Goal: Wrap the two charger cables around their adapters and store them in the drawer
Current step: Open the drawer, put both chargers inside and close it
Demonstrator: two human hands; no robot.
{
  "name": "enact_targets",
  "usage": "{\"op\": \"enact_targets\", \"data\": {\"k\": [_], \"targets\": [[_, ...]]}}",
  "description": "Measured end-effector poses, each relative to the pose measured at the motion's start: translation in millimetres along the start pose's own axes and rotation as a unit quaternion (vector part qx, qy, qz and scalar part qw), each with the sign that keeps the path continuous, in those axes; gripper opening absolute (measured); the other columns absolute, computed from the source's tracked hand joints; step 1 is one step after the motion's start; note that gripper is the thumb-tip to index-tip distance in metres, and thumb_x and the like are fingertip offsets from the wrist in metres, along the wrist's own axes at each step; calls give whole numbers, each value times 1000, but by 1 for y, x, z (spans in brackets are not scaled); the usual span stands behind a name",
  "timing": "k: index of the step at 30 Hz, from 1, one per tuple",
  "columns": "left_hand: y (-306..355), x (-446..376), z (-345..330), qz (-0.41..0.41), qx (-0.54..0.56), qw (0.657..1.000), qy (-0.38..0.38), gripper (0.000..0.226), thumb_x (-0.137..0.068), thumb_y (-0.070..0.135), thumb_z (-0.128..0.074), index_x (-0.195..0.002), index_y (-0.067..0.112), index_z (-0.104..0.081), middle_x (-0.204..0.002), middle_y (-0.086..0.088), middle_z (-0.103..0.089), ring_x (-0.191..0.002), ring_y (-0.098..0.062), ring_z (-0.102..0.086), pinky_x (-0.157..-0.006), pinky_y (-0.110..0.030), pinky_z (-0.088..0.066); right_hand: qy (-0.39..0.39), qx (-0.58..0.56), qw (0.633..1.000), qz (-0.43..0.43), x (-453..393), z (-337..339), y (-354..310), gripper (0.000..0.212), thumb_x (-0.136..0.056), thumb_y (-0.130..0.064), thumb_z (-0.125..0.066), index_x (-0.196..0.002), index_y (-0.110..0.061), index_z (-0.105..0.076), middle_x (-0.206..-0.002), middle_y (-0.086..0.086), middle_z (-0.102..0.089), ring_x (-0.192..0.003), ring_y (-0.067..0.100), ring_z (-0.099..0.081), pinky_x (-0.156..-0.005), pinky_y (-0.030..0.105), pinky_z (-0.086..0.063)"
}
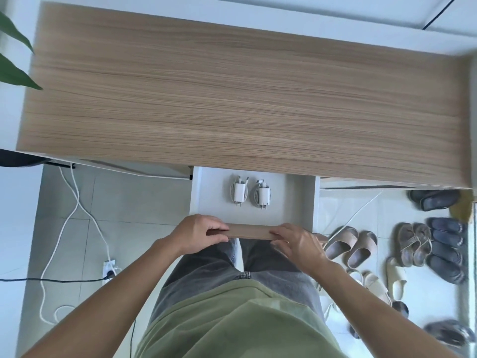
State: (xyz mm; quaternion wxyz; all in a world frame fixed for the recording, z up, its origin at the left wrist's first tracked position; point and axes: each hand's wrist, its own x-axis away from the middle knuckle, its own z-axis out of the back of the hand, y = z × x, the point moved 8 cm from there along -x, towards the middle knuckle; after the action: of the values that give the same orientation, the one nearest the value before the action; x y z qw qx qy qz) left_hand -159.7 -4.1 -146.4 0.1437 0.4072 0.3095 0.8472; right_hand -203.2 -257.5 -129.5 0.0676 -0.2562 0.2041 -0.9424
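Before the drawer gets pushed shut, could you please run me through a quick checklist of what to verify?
1. Both chargers inside the drawer: ok; the left charger and the right charger lie side by side on its floor.
2. Cables wrapped around the adapters: ok; each one looks coiled around its adapter.
3. Nothing hanging over the drawer's edge: ok.
4. Both hands on the drawer front: ok; the left hand and the right hand grip it.
5. Fingers clear of the closing gap: not ok; the fingertips curl over the top edge.
6. Drawer runners free: cannot tell.
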Motion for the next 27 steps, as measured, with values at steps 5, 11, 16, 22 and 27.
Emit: {"op": "enact_targets", "data": {"k": [5, 11, 16, 22, 27], "targets": [[22, 3, 17, -100, -108, 979, 144, 39, -97, 47, -56, -116, 20, -76, -115, 8, -77, -101, -15, -73, -77, -34, -62, 66, 79, 994, -26, -16, 7, -17, 22, -81, -10, -81, -100, -13, -71, -93, 5, -74, -81, 33, -73, -79, 43, -57], [61, -14, 47, -198, -282, 921, 179, 80, -69, 33, -92, -138, 11, -58, -151, -17, -49, -139, -35, -49, -114, -52, -45, 181, 108, 976, 58, -24, 59, -39, 84, -73, -7, -83, -145, -18, -41, -142, 16, -53, -132, 36, -54, -113, 54, -44], [66, -38, 64, -123, -370, 909, 148, 138, -71, 56, -85, -162, 6, 6, -172, -16, 8, -160, -31, 5, -129, -54, -6, 102, 174, 979, -5, -47, 64, -9, 124, -76, -40, -87, -164, -12, -4, -172, 23, -5, -159, 39, -3, -129, 53, -13], [52, -60, 83, -51, -362, 922, 132, 138, -76, 68, -73, -160, 8, 19, -170, -16, 20, -158, -32, 15, -127, -59, -2, 84, 176, 979, -56, -70, 81, 10, 120, -80, -48, -82, -165, -9, -6, -172, 20, 3, -160, 37, 4, -130, 51, -8], [46, -63, 98, -60, -347, 920, 170, 105, -85, 54, -70, -164, 18, -11, -173, -14, -2, -160, -32, -5, -127, -60, -10, 99, 124, 982, -98, -79, 94, 13, 88, -87, -25, -77, -160, -18, -29, -172, 12, -16, -160, 31, -13, -129, 48, -16]]}}
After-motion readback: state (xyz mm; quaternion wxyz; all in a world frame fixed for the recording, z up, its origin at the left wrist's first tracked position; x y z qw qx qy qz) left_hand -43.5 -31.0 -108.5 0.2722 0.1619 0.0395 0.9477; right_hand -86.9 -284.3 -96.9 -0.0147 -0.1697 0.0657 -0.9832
